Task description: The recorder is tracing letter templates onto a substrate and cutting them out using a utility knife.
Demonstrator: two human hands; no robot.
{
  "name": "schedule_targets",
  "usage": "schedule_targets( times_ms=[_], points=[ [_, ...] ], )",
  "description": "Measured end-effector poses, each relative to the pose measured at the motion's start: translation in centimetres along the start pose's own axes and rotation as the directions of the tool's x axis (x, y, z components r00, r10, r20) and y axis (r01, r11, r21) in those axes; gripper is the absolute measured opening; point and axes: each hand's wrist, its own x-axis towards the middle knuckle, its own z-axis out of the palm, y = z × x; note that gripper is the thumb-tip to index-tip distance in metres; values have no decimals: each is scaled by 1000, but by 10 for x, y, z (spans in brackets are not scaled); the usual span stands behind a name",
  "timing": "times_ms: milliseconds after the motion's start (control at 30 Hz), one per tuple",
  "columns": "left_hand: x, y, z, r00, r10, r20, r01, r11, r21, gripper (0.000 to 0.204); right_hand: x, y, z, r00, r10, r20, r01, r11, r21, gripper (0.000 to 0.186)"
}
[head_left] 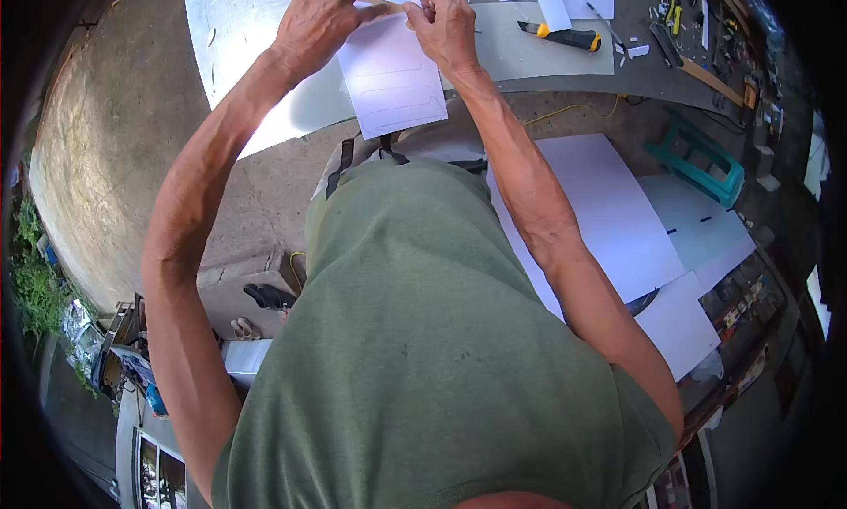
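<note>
A white paper sheet with thin drawn outlines (379, 55) juts past the near edge of the grey surface (644, 78). The left hand (322, 22) lies spread beside a curved tan strip (381, 3); the right hand (443, 26) has bent fingers, but whether it pinches the strip I cannot tell. Toward the right edge, 1 yellow-and-black utility knife (573, 39) touches a white paper strip (551, 4), with yellow-handled pliers (676, 19) farther over.
</note>
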Motion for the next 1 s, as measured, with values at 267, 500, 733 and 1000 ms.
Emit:
schedule_targets(
  times_ms=[267,500,733,1000],
  points=[
    [6,-13,1,977,214,14,-206,954,-220,60,-6,-10,-13,998,-45,-42,44,999,-22,18],
    [5,-19,9,978,202,-45,-206,946,-251,56,-63,-63,-45,993,-111,-50,110,994,-24,11],
    [7,-24,15,966,203,-160,-247,904,-348,55,-64,-46,-4,978,-92,185,104,993,-53,12],
    [3,-23,9,961,204,-185,-261,892,-369,52,-55,-43,22,978,-127,164,149,980,-133,8]
  ],
)
